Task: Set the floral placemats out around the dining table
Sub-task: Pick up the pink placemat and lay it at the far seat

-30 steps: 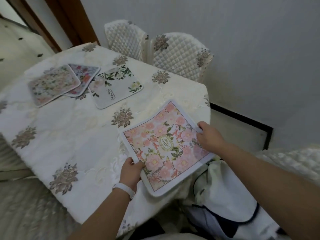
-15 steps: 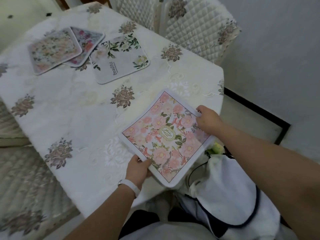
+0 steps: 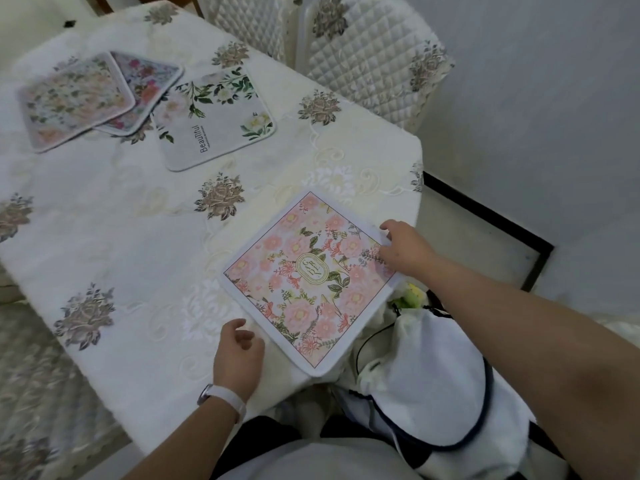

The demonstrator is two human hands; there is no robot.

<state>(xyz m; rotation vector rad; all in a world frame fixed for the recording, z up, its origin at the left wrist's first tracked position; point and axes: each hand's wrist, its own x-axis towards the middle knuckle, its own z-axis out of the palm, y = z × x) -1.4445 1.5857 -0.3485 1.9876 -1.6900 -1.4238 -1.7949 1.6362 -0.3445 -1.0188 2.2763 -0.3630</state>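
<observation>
Pink floral placemat [image 3: 308, 282] is seen lying flat on the table [image 3: 138, 237], at its near right corner, turned diamond-wise. The mat's nearest corner is seen past the table's near edge.

Right hand [image 3: 405, 249] is laid on the mat's right corner, fingers bent at the mat's edge. Pinched or only pressed: cannot be told, since the fingertips are hidden by the back of the hand.

Left hand [image 3: 237, 355] is held over the cloth just beside the mat's near left edge, fingers loosely curled, nothing gripped. Contact with the mat is not seen. A white wristband [image 3: 225, 398] is worn on that wrist.

Three more mats are found toward the far left corner. A grey mat with green leaves and the word "Beautiful" [image 3: 214, 119] is set apart from the pink one. Just left of it, a pale floral mat [image 3: 74, 98] is laid partly over a brighter floral mat [image 3: 149, 84].

Two quilted chairs [image 3: 367, 60] are seen beyond the far right edge. A white drawstring bag [image 3: 433, 368] with dark cord is seen below the right forearm, off the table.
</observation>
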